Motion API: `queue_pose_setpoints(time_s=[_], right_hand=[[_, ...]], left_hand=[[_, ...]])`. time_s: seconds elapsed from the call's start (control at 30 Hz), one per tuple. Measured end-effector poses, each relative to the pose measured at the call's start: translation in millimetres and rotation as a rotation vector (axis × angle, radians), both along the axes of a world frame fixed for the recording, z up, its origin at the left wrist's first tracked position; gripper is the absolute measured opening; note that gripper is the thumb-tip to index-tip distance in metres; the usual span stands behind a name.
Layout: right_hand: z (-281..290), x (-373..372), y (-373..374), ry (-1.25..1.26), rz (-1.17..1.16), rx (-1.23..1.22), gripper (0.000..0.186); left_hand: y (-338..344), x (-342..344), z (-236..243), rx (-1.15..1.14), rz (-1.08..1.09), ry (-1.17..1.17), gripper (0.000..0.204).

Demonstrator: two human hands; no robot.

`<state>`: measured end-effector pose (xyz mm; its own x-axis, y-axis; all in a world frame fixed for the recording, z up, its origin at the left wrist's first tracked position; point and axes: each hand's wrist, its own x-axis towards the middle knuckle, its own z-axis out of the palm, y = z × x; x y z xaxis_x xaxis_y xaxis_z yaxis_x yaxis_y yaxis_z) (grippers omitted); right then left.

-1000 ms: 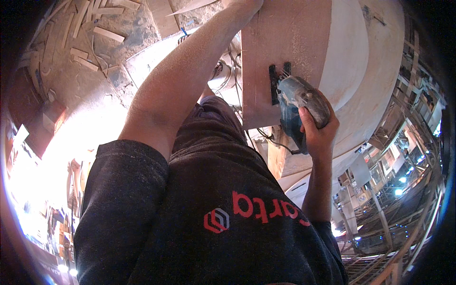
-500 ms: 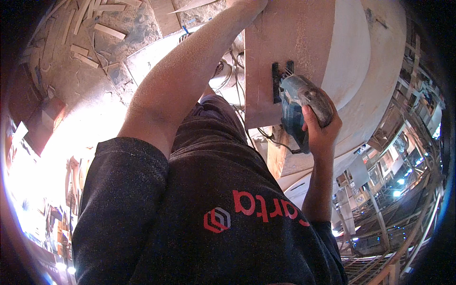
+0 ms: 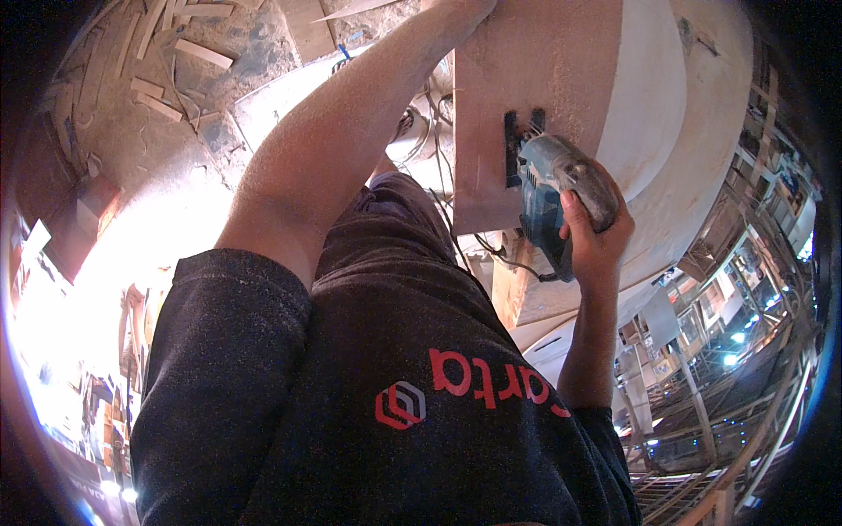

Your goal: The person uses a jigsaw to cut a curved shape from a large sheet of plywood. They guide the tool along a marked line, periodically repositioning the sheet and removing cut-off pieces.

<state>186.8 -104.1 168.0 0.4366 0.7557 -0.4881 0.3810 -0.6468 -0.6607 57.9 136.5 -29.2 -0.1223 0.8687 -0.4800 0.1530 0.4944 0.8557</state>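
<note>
My right hand is wrapped around the handle of a dusty teal jigsaw. The jigsaw's dark slotted base plate rests on a reddish-brown plywood sheet, near the sheet's close edge. Sawdust lies in a streak on the sheet ahead of the tool. The blade cannot be made out. My left forearm, coated in fine dust, reaches forward along the sheet's left side, and the hand lies beyond the upper edge of the view.
A dark power cord loops beneath the jigsaw, and more cables hang left of the sheet. A pale curved board lies to the right. Wood offcuts litter the floor at far left. A wooden support stands under the sheet.
</note>
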Motion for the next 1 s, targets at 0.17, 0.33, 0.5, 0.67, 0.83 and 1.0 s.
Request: queue_pose_setpoints(time_s=[0.17,0.33,0.5,0.67,0.83,1.0], right_hand=[[1,3,3,0.005,0.016,-0.027,0.045],[-1,5,2,0.007,-0.008,-0.022,0.046],[-3,8,2,0.021,-0.009,-0.005,0.052],[0,4,8,0.005,-0.004,-0.027,0.041],[-4,8,8,0.01,-0.019,-0.011,0.05],[-3,6,12,-0.007,-0.028,-0.003,0.048]], left_hand=[[-1,2,-3,0.035,0.021,-0.002,0.052],[0,3,0,0.023,0.021,-0.029,0.053],[2,2,-2,0.019,0.03,-0.004,0.054],[1,1,0,0.036,0.033,-0.064,0.051],[2,1,-2,0.047,0.04,-0.104,0.049],[2,3,-2,0.063,0.038,-0.11,0.049]])
